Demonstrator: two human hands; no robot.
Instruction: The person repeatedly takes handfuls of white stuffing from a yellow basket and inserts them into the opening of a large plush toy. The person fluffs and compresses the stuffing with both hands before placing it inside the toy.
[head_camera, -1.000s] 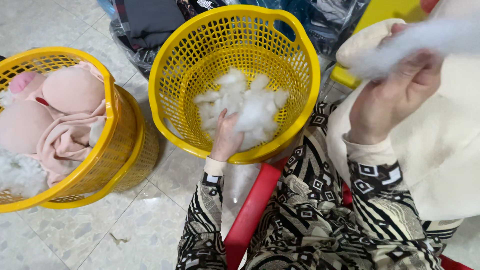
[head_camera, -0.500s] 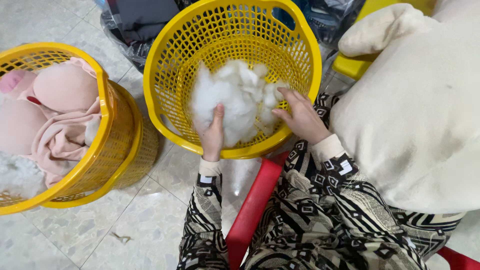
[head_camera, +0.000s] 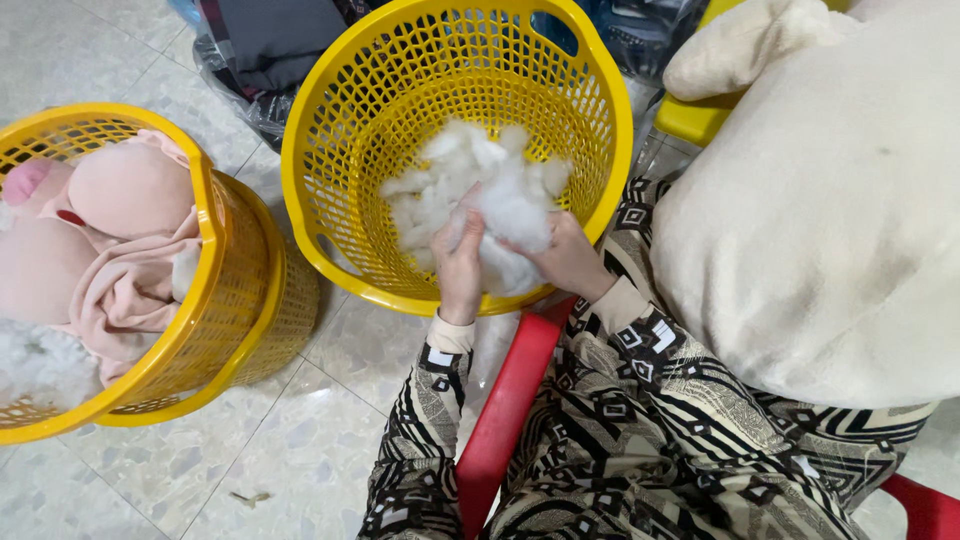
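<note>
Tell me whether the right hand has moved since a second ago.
Yes. The right hand came down from beside the cream plush into the yellow basket and now grips the white stuffing together with the left hand.

Bright, even indoor light; soft shadows; sharp focus; slight wide-angle edge stretch

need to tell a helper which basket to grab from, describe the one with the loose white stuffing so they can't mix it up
Start at the big cream cushion on the person's lap; the yellow basket sits just beside it, tilted toward the knees. Both hands, left hand and right hand, dig into the white stuffing inside. Unlike the other yellow basket farther left, it holds no pink fabric, only fluff.
</note>
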